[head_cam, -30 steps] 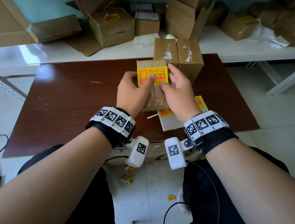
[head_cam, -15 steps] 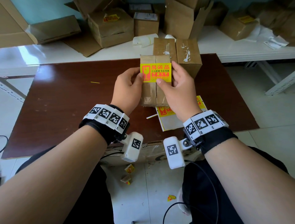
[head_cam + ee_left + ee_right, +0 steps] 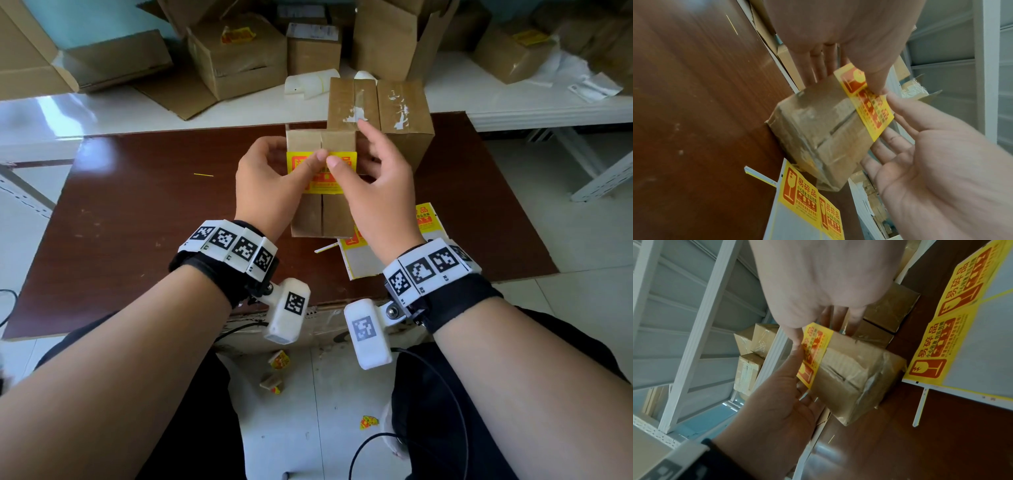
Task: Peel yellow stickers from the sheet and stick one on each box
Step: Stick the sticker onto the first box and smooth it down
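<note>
A small taped cardboard box (image 3: 322,216) stands tilted on the brown table (image 3: 137,205), its lower edge near the sticker sheet (image 3: 363,263). A yellow sticker (image 3: 334,180) lies across its upper face, also plain in the wrist views (image 3: 869,104) (image 3: 813,353). My left hand (image 3: 270,178) grips the box, fingers behind its left edge, thumb on the sticker. My right hand (image 3: 373,185) presses its thumb on the sticker beside the left thumb; its fingers are spread and loose, the index finger pointing up. The sheet (image 3: 807,203) (image 3: 972,337) holds more yellow stickers.
A larger taped box (image 3: 404,113) stands right behind the small one. Several cardboard boxes (image 3: 239,58) and a label roll (image 3: 308,85) crowd the white shelf beyond the table. Sticker scraps (image 3: 277,359) lie on the floor by my knees.
The box has come down a little. Both thumbs slid inward and now meet at the sticker's middle. My right fingers have loosened from the box's side.
</note>
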